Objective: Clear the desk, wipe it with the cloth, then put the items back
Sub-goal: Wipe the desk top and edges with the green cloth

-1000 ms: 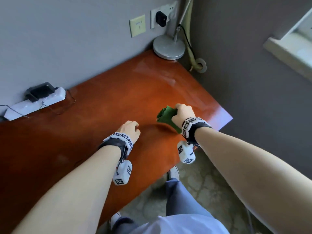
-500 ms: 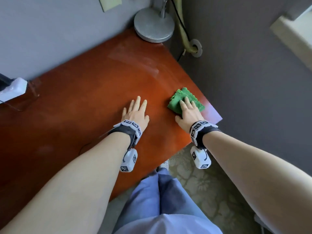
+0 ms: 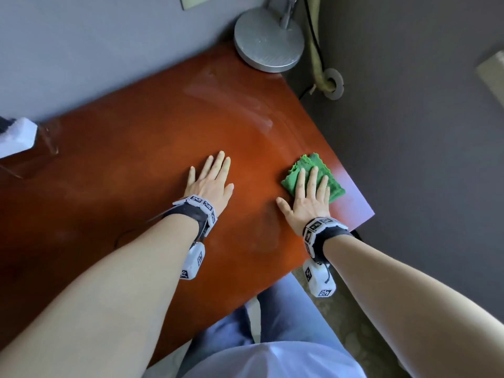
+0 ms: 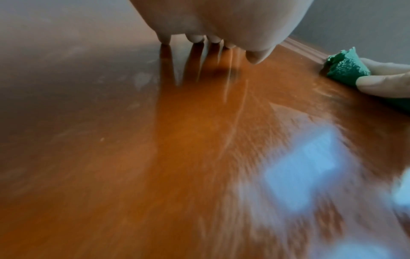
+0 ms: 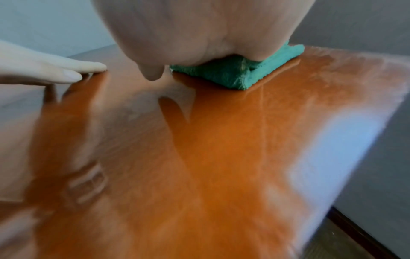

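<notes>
Wiping stage of a desk-cleaning task. The right hand [image 3: 309,199] lies flat, fingers straight and slightly spread, pressing the folded green cloth [image 3: 331,184] onto the red-brown tabletop [image 3: 152,148] near its right edge; the thumb rests on bare wood beside the cloth. The left hand [image 3: 211,181] is also flat, fingers extended and close together, palm down on the wood, well apart from the cloth and apparently serving as a brace. The right wrist view shows the cloth [image 5: 241,73] bunched thick under the palm, so contact is likely uneven. Pale streaks on the far surface suggest that area has been wiped. A round lamp base [image 3: 268,40] stands in the far corner and a white power strip [image 3: 16,139] lies at the left margin; both appear to remain on the surface.

Technique, as judged here: keep the palm flat and pressure even, draw the cloth in overlapping parallel strokes, and stop short of the right edge so the cloth does not slide off. Refolding to a flatter pad would widen each pass. The near strip and the area under the left hand probably remain to be covered.
</notes>
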Available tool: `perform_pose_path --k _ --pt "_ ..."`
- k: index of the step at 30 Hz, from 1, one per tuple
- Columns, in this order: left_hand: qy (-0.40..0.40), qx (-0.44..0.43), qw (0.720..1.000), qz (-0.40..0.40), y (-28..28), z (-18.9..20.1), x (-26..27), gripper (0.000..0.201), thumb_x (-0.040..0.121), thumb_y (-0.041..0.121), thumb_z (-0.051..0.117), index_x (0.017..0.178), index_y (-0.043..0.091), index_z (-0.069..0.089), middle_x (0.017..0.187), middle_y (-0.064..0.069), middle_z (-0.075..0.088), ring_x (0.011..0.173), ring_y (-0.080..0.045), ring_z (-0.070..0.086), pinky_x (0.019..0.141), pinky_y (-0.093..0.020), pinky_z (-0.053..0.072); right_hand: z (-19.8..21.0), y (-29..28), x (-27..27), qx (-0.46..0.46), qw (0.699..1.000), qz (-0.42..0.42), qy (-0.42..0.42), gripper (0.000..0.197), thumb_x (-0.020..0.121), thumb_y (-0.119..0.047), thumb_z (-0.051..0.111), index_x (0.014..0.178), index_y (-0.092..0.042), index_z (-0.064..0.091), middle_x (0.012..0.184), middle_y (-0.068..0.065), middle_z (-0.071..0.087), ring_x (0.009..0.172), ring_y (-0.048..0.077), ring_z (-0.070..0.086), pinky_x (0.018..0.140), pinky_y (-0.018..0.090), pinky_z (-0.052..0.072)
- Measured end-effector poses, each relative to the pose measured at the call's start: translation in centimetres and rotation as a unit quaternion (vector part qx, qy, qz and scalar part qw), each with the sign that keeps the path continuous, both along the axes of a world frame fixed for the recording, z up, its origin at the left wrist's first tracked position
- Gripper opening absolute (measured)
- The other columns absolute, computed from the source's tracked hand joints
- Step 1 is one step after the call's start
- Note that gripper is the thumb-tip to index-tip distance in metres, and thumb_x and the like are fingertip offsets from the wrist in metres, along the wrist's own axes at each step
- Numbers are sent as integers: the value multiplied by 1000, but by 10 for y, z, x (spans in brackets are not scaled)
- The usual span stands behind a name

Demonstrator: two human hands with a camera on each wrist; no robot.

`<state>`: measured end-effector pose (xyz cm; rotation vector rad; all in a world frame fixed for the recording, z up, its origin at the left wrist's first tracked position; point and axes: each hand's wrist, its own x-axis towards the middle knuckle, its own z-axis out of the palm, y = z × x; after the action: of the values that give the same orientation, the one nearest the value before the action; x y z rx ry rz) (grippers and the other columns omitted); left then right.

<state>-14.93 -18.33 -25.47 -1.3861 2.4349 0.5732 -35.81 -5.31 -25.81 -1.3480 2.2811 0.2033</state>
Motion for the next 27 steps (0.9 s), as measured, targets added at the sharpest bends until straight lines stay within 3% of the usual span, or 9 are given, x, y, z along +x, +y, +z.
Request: perform_pose_path --k 5,11,21,27 --pt "2 -17 1000 26 -36 -5 -15 64 104 45 25 158 22 1 165 6 -11 152 -15 -4 122 -50 6 -5 -47 -17 -4 1000 20 11 96 89 -77 16 154 -17 -21 160 13 -26 147 41 -20 121 52 -5" --pt "0 -34 989 142 -85 -7 -4 64 104 45 26 158 19 2 165 3 -10 152 -17 -3 123 -48 5 -6 -123 -14 -9 999 43 28 102 84 -82 13 153 -16 -23 159 14 -27 147 41 -20 121 53 -5" --pt "4 -85 981 172 -125 -13 15 66 103 41 31 158 16 6 166 2 -4 152 -17 2 122 -48 10 -3 -236 23 2 993 122 2 109 81 -87 17 152 -16 -26 157 14 -33 145 41 -24 120 52 -11" --pt "0 -67 983 169 -134 -10 15 70 98 32 38 158 16 7 166 2 -6 152 -15 0 123 -46 9 -1 -322 46 -7 986 165 -21 106 83 -84 26 155 -19 -17 161 12 -25 147 39 -20 120 52 -9"
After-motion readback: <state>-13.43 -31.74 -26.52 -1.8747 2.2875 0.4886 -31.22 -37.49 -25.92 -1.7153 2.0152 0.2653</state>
